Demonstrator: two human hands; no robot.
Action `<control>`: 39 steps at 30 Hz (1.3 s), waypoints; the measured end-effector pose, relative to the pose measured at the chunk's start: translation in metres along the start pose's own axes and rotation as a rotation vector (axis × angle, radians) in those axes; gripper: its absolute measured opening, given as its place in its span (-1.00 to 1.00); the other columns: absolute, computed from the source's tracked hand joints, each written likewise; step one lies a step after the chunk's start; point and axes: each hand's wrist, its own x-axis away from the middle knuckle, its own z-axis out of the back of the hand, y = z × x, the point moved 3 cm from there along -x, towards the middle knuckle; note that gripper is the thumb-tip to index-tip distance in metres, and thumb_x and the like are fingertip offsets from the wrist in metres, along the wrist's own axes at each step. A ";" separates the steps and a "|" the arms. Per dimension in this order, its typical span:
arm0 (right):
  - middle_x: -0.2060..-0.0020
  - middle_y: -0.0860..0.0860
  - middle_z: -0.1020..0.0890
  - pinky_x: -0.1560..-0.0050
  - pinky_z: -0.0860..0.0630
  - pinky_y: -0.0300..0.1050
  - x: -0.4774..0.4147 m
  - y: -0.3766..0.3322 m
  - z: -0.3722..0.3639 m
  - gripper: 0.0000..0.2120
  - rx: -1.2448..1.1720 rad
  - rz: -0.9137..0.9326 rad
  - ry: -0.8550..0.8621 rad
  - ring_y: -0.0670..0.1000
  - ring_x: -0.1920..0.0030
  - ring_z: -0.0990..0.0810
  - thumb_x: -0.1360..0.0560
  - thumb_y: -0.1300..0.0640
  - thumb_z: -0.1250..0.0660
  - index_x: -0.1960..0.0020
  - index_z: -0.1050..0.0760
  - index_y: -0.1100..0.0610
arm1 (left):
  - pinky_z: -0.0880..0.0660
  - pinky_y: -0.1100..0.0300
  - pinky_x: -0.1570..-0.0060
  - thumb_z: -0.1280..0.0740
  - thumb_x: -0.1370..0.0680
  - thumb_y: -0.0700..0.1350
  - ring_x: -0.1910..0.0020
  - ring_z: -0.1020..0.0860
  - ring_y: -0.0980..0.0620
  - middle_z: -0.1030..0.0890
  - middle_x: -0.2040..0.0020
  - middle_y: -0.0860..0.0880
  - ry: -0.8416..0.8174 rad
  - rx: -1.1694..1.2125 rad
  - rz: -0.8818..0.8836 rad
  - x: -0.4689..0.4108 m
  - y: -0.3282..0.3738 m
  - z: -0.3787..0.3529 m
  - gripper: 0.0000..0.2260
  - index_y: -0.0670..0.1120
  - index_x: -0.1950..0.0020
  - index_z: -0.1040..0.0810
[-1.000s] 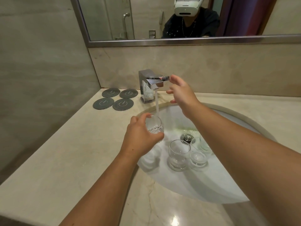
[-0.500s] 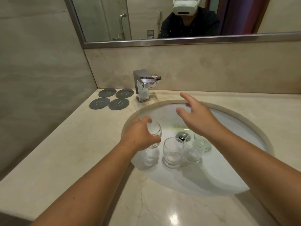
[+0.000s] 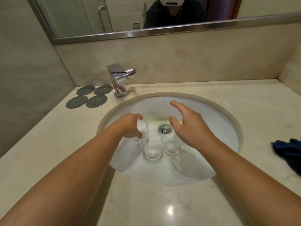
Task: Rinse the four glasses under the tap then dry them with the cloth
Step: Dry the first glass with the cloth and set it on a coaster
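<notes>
My left hand [image 3: 130, 126] grips a clear glass [image 3: 141, 132] low inside the white sink [image 3: 211, 115], at its left side. Two more clear glasses stand upright in the basin beside it: one in front [image 3: 152, 150] and one to its right [image 3: 171, 146]. My right hand [image 3: 185, 126] hovers open over the drain [image 3: 164, 128], fingers spread, holding nothing; a further glass may lie under it, hidden. The chrome tap [image 3: 119, 82] at the back left runs no water. A dark blue cloth [image 3: 288, 152] lies on the counter at the right edge.
Several round grey coasters [image 3: 89, 98] lie on the beige marble counter [image 3: 48, 144] left of the tap. A wall closes the left side and a mirror [image 3: 130, 17] runs above the backsplash.
The water has stopped. My right hand left the tap handle and came down over the basin. My left hand lowered its glass from under the spout towards the other glasses.
</notes>
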 end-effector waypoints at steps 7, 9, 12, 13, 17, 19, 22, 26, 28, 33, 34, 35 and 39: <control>-0.53 -0.03 -0.48 -0.31 -0.23 -0.32 -0.002 0.002 0.000 -0.49 -0.029 -0.016 -0.007 -0.02 -0.55 -0.37 -0.70 0.06 -0.27 -0.63 -0.32 -0.04 | -0.43 0.10 -0.24 -0.62 -0.51 -0.01 -0.42 -0.51 -0.17 -0.48 -0.52 -0.11 -0.020 0.001 -0.010 -0.007 0.000 -0.004 -0.22 0.06 -0.65 -0.32; -0.52 -0.03 -0.48 -0.31 -0.23 -0.32 -0.002 0.002 0.000 -0.49 -0.028 -0.012 -0.016 -0.02 -0.56 -0.36 -0.70 0.06 -0.26 -0.63 -0.32 -0.05 | -0.43 0.10 -0.27 -0.60 -0.52 -0.01 -0.43 -0.50 -0.18 -0.47 -0.54 -0.12 -0.020 -0.001 -0.017 -0.007 -0.001 -0.005 -0.20 0.05 -0.68 -0.28; -0.52 -0.02 -0.49 -0.27 -0.23 -0.32 0.000 0.002 0.000 -0.49 -0.013 -0.009 -0.016 -0.03 -0.53 -0.39 -0.70 0.06 -0.26 -0.63 -0.32 -0.05 | -0.45 0.02 -0.34 -0.57 -0.56 -0.01 -0.44 -0.50 -0.20 -0.44 -0.55 -0.16 -0.022 -0.021 -0.024 -0.004 -0.003 -0.010 -0.16 0.07 -0.71 -0.18; -0.50 -0.02 -0.50 -0.26 -0.24 -0.32 0.000 0.002 0.000 -0.49 -0.007 -0.008 -0.019 -0.03 -0.45 -0.45 -0.70 0.07 -0.26 -0.63 -0.32 -0.04 | -0.45 0.00 -0.36 -0.57 -0.56 -0.02 -0.46 -0.48 -0.22 -0.42 -0.56 -0.17 -0.025 -0.029 -0.023 -0.002 -0.004 -0.011 -0.15 0.07 -0.73 -0.14; -0.34 0.04 -0.60 -0.22 -0.33 -0.26 0.004 -0.003 0.003 -0.51 0.039 0.015 -0.022 -0.14 0.07 -0.37 -0.70 0.06 -0.26 -0.63 -0.34 -0.01 | -0.38 -0.08 -0.50 -0.43 -0.59 -0.26 -0.59 -0.30 -0.23 -0.29 -0.64 -0.16 0.086 -0.043 -0.065 0.022 0.002 0.000 -0.20 0.09 -0.73 -0.14; -0.28 0.01 -0.60 -0.33 -0.39 -0.20 0.007 -0.008 0.008 -0.51 0.058 0.024 -0.010 -0.19 0.08 -0.43 -0.71 0.04 -0.26 -0.62 -0.34 -0.01 | -0.28 -0.03 -0.55 -0.37 -0.60 -0.30 -0.65 -0.22 -0.15 -0.27 -0.66 -0.09 0.228 -0.009 -0.139 0.041 0.014 0.010 -0.26 0.08 -0.72 -0.20; -0.52 -0.03 -0.49 -0.45 -0.31 -0.14 0.015 -0.020 0.023 -0.50 0.127 0.066 0.015 -0.02 -0.45 -0.46 -0.71 0.00 -0.26 -0.63 -0.33 -0.01 | -0.23 0.00 -0.57 -0.37 -0.66 -0.13 -0.64 -0.22 -0.09 -0.28 -0.66 -0.03 0.371 0.063 -0.250 0.071 0.042 0.019 -0.38 0.09 -0.69 -0.26; -0.55 -0.04 -0.47 -0.52 -0.27 -0.14 0.047 -0.027 0.055 -0.48 0.192 0.115 0.094 -0.02 -0.56 -0.37 -0.69 -0.01 -0.29 -0.62 -0.34 0.03 | -0.19 -0.01 -0.59 -0.38 -0.67 -0.01 -0.65 -0.17 -0.08 -0.28 -0.66 -0.02 0.385 0.124 -0.389 0.097 0.086 0.015 -0.41 0.12 -0.68 -0.26; -0.58 -0.05 -0.42 -0.56 -0.23 -0.15 0.070 -0.021 0.073 -0.47 0.238 0.109 0.131 -0.03 -0.58 -0.34 -0.69 -0.02 -0.30 -0.63 -0.33 0.03 | -0.19 -0.02 -0.59 -0.36 -0.68 0.05 -0.65 -0.16 -0.06 -0.27 -0.67 0.01 0.374 0.135 -0.449 0.108 0.111 0.009 -0.42 0.13 -0.68 -0.26; -0.68 -0.08 -0.21 -0.67 -0.10 0.07 0.132 0.019 0.121 -0.44 0.369 -0.053 0.176 -0.05 -0.68 -0.12 -0.69 -0.12 -0.26 -0.65 -0.26 -0.09 | -0.21 -0.03 -0.60 -0.28 -0.69 0.23 -0.66 -0.16 -0.01 -0.26 -0.68 0.05 0.348 0.145 -0.581 0.135 0.176 -0.009 -0.43 0.18 -0.68 -0.26; -0.69 -0.09 -0.19 -0.68 -0.06 0.08 0.143 0.028 0.131 -0.44 0.399 -0.091 0.193 -0.05 -0.69 -0.08 -0.68 -0.14 -0.26 -0.64 -0.27 -0.11 | -0.20 -0.01 -0.60 -0.25 -0.69 0.25 -0.65 -0.15 0.00 -0.26 -0.68 0.06 0.341 0.139 -0.602 0.140 0.186 -0.012 -0.44 0.18 -0.67 -0.26; -0.69 -0.10 -0.16 -0.68 -0.03 0.08 0.154 0.037 0.141 -0.44 0.435 -0.127 0.211 -0.04 -0.69 -0.05 -0.67 -0.17 -0.26 -0.64 -0.27 -0.14 | -0.19 0.00 -0.60 -0.23 -0.69 0.27 -0.65 -0.15 0.00 -0.26 -0.68 0.06 0.335 0.136 -0.622 0.144 0.196 -0.016 -0.44 0.18 -0.67 -0.27; -0.71 -0.04 -0.11 -0.63 -0.01 0.16 0.181 0.068 0.165 -0.39 0.557 -0.275 0.191 0.04 -0.70 -0.01 -0.63 -0.26 -0.27 -0.63 -0.24 -0.20 | -0.16 -0.01 -0.59 -0.16 -0.69 0.30 -0.65 -0.15 -0.03 -0.29 -0.67 0.00 0.323 0.105 -0.674 0.153 0.219 -0.028 -0.45 0.16 -0.66 -0.30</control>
